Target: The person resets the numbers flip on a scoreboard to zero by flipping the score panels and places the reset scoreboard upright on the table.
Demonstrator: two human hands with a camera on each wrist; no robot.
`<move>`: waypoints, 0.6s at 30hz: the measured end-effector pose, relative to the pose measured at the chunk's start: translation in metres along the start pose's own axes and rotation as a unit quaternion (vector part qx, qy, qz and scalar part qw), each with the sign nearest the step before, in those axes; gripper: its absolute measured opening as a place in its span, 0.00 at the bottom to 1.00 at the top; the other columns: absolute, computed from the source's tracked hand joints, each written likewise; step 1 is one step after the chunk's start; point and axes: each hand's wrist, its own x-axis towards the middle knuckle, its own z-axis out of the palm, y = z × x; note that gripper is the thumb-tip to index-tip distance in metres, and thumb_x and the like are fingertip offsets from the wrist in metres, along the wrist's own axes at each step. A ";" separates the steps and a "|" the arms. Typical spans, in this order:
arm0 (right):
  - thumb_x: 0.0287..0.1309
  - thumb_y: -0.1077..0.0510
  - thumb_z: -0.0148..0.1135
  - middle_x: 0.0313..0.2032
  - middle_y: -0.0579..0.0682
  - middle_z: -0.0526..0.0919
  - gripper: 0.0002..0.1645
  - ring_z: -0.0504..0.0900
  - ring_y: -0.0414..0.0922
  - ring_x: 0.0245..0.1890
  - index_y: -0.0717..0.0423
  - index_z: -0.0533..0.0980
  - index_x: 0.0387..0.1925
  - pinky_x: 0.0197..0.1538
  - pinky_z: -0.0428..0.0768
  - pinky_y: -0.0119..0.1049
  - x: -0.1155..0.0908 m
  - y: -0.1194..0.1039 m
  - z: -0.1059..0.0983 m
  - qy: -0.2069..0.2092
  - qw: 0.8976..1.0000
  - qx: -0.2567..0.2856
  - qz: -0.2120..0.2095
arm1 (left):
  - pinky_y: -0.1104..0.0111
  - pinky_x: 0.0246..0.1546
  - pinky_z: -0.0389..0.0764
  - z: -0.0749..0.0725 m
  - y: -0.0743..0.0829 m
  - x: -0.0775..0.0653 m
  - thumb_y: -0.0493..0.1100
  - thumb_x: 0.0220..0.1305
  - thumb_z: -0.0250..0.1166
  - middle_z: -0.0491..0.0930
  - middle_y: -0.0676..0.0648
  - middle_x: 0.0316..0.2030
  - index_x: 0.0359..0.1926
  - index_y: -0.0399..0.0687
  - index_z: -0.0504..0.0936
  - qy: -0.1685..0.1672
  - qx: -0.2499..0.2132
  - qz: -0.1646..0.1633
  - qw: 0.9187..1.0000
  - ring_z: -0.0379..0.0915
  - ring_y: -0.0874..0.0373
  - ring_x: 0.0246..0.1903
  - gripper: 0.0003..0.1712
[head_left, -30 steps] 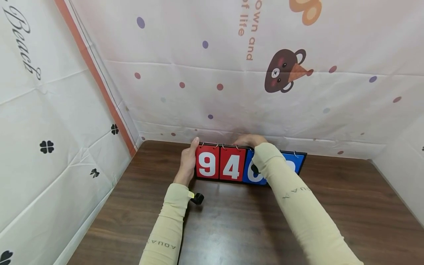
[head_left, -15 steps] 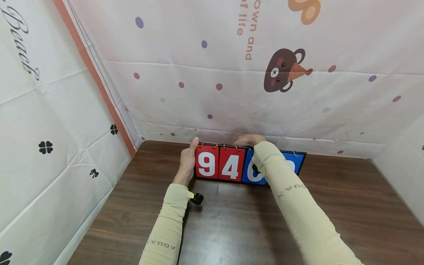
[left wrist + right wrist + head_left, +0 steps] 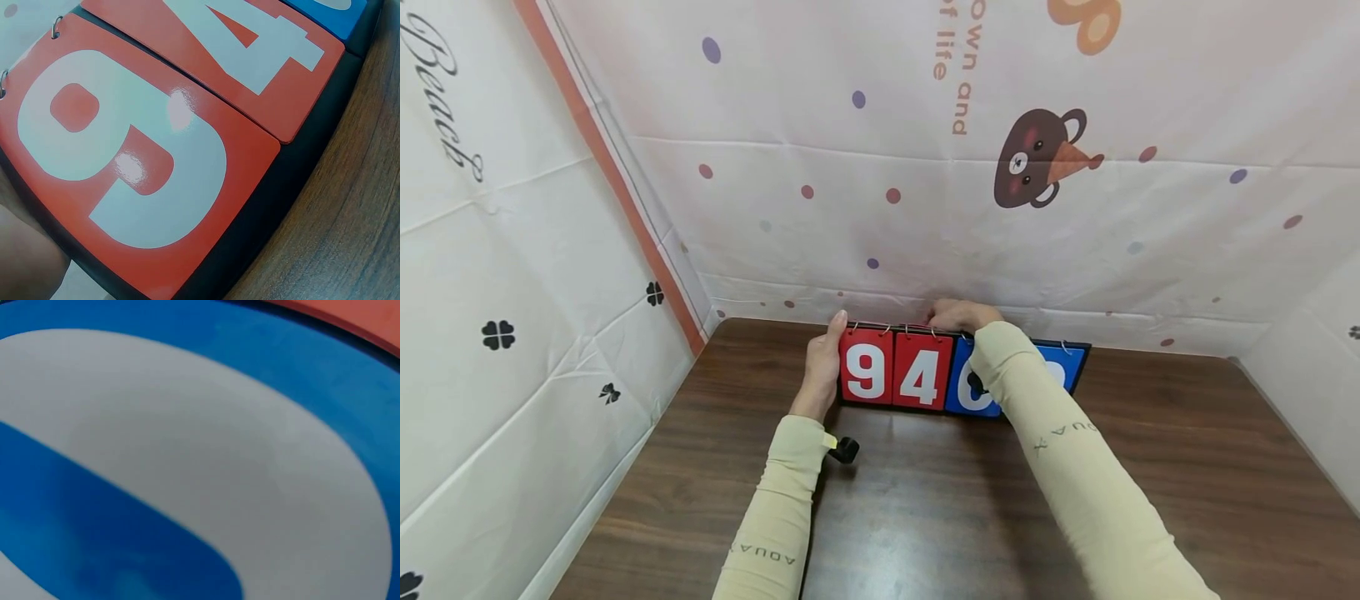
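A tabletop flip scoreboard (image 3: 892,367) stands at the back of the table, with red number cards reading 9 and 4 and blue cards on its right half. My left hand (image 3: 822,367) grips its left edge, thumb upright along the side and fingers behind it. In the left wrist view the red 9 card (image 3: 125,150) hangs from metal rings. My right hand (image 3: 958,315) reaches over the top edge near the red 4 card (image 3: 921,372); its fingertips are hidden behind the board. A blue card (image 3: 312,369) fills the right wrist view.
The brown wooden table (image 3: 917,517) runs right up to a printed white cloth (image 3: 775,233) behind the scoreboard. Another cloth (image 3: 550,333) hangs along the left side. A small black wrist camera (image 3: 846,450) sticks out from the left sleeve.
A thin strip of red shows more at the top edge beside my right hand, which has risen very slightly. The left hand keeps its grip; the whole view shifts a little.
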 end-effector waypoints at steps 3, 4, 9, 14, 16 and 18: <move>0.73 0.68 0.49 0.66 0.69 0.75 0.24 0.74 0.59 0.63 0.75 0.73 0.66 0.69 0.72 0.51 -0.012 -0.015 0.003 0.022 1.000 0.011 -0.004 | 0.63 0.43 0.75 -0.001 0.000 0.000 0.67 0.75 0.60 0.82 0.50 0.29 0.26 0.48 0.85 0.002 0.000 -0.002 1.000 0.76 0.56 0.37 0.31; 0.73 0.68 0.49 0.66 0.70 0.75 0.24 0.73 0.60 0.65 0.76 0.72 0.66 0.70 0.72 0.52 -0.014 -0.016 0.004 0.030 0.999 0.012 -0.008 | 0.62 0.44 0.75 -0.001 -0.001 0.000 0.67 0.75 0.60 0.82 0.50 0.30 0.26 0.49 0.85 0.003 0.000 -0.004 1.000 0.76 0.56 0.38 0.31; 0.72 0.71 0.49 0.68 0.70 0.73 0.26 0.74 0.59 0.63 0.76 0.69 0.69 0.68 0.73 0.50 -0.016 -0.018 0.008 0.065 0.998 0.025 -0.006 | 0.62 0.44 0.75 0.000 -0.001 0.000 0.68 0.75 0.59 0.82 0.49 0.31 0.28 0.47 0.85 -0.001 0.003 -0.004 1.000 0.76 0.56 0.38 0.32; 0.70 0.72 0.52 0.60 0.67 0.79 0.23 0.76 0.54 0.52 0.72 0.78 0.63 0.59 0.78 0.46 -0.016 -0.018 0.009 0.095 0.995 0.037 -0.002 | 0.62 0.44 0.76 0.000 0.000 -0.001 0.68 0.75 0.59 0.83 0.48 0.33 0.32 0.45 0.85 -0.007 0.003 -0.005 1.000 0.77 0.56 0.39 0.32; 0.71 0.71 0.54 0.56 0.65 0.82 0.19 0.77 0.53 0.51 0.70 0.80 0.59 0.57 0.78 0.45 -0.017 -0.018 0.009 0.099 0.994 0.040 0.000 | 0.62 0.44 0.76 0.000 0.001 -0.001 0.68 0.75 0.59 0.83 0.48 0.33 0.32 0.45 0.85 -0.007 0.005 -0.006 1.000 0.77 0.56 0.39 0.32; 0.72 0.69 0.55 0.54 0.63 0.82 0.17 0.78 0.53 0.50 0.69 0.80 0.58 0.57 0.78 0.45 -0.019 -0.018 0.008 0.103 0.994 0.044 0.000 | 0.63 0.44 0.76 0.001 0.001 0.000 0.68 0.75 0.59 0.83 0.48 0.33 0.32 0.45 0.85 -0.005 0.008 -0.007 1.000 0.77 0.56 0.38 0.32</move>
